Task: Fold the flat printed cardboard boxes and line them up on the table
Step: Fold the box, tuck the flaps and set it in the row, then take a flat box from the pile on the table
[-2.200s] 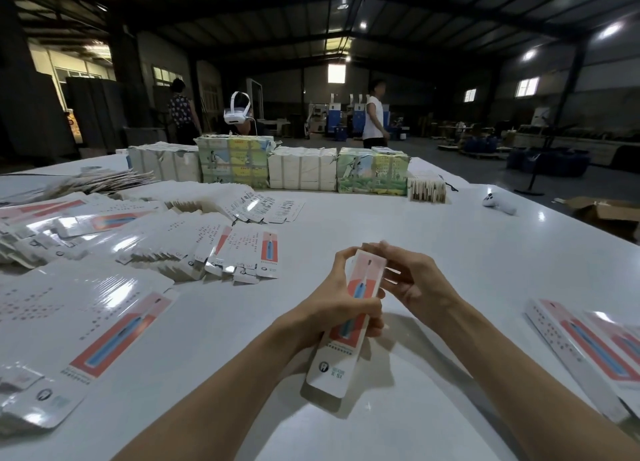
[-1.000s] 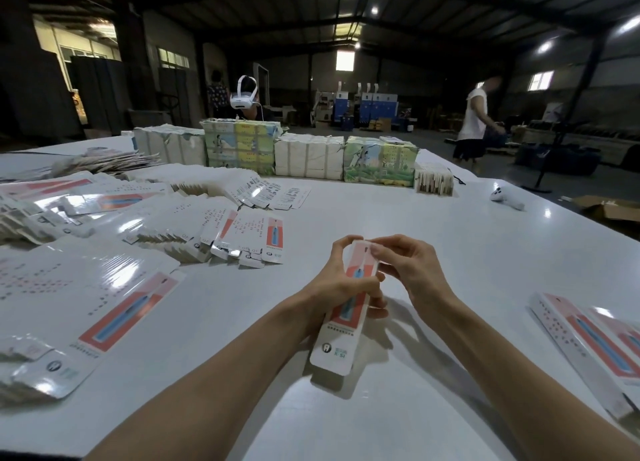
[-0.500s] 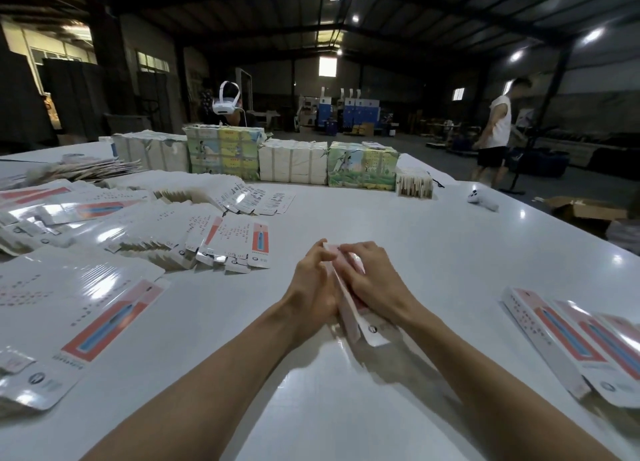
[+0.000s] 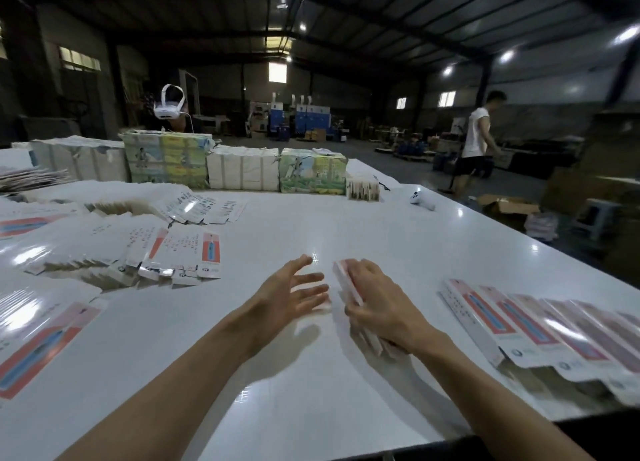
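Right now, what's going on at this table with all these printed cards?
A person is folding flat printed cardboard into slim boxes by hand. The right hand grips a folded box lying on the white table, while the left hand hovers open beside it with fingers spread. To the right lies a row of finished boxes, side by side. Fanned piles of flat boxes wait on the left.

Room: dim warehouse | roof beams (image 4: 346,14) dark | ceiling lamps (image 4: 506,56) lit | far window (image 4: 277,72) bright | floor (image 4: 367,149) grey
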Available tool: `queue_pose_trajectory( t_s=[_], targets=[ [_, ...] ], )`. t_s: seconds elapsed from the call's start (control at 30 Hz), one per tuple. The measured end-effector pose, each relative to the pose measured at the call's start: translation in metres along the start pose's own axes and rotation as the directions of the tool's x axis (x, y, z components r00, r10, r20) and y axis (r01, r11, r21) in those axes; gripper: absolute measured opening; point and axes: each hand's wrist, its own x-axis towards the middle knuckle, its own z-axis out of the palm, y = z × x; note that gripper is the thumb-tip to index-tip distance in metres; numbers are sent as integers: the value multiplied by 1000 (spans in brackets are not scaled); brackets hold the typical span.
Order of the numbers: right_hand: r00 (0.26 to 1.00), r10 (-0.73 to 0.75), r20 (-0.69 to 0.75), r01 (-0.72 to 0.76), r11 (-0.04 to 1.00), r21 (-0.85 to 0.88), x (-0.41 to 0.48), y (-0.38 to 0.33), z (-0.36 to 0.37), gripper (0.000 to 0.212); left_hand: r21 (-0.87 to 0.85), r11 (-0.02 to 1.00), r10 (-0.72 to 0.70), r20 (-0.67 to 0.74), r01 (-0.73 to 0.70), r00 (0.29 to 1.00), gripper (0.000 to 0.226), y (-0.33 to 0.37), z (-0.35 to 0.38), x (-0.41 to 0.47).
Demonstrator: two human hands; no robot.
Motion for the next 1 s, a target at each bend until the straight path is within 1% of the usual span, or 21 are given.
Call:
queue_pose_trajectory(
  t_s=[0.07, 0.13, 0.2, 0.23, 0.3, 0.4, 0.47, 0.57, 0.63, 0.77, 0.8, 0.87, 0.93, 1.0],
  targets=[
    [997, 69, 21, -68, 996, -55, -9, 18, -15, 56, 14, 1000, 16, -9, -16, 1000, 36, -1, -1, 0],
    [988, 149, 39, -143, 982, -126, -18, 37, -27, 54, 36, 999, 12, 9, -12, 1000, 27, -2, -2, -1],
    [971, 234, 47, -208, 926, -316, -28, 55, -34, 55, 55, 998, 17, 30, -18, 999, 23, -3, -2, -1],
    [960, 278, 40, -242, 893, -378, -33, 62, -36, 58, 70, 997, 20, 37, -23, 999, 22, -3, -3, -1],
    [939, 343, 20, -306, 862, -404, -43, 74, -42, 60, 102, 995, 21, 42, -25, 999, 22, -2, -3, -2],
    [925, 380, -28, -351, 823, -446, -58, 85, -57, 59, 128, 992, 15, 54, -22, 998, 22, -2, -4, -3],
    [909, 415, -38, -388, 809, -441, -65, 88, -67, 57, 166, 986, 9, 73, -21, 997, 22, -1, -4, -5],
    [900, 433, -43, -403, 791, -461, -70, 87, -75, 52, 210, 977, 17, 103, -38, 995, 23, -1, -4, -8],
    [917, 398, -29, -361, 798, -483, -63, 79, -74, 49, 237, 970, 22, 108, -47, 994, 24, 0, -3, -10],
    [965, 262, -22, -253, 904, -344, -21, 41, -54, 52, 316, 944, 65, 92, -91, 994, 24, -1, 0, -12],
    [975, 218, -34, -218, 929, -300, -8, 30, -45, 49, 334, 938, 73, 78, -95, 994, 24, -1, 1, -13],
    [984, 148, -102, -166, 967, -195, 18, 7, -26, 39, 385, 919, 84, 25, -87, 996, 25, 3, 1, -14],
    [979, 108, -171, -122, 990, -75, 40, -16, -8, 29, 513, 855, 115, -51, -73, 992, 25, 15, -4, -13],
    [977, 78, -200, -74, 997, 23, 55, -35, 10, 22, 681, 732, 163, -135, -28, 977, 20, 32, -15, -14]
  ],
)
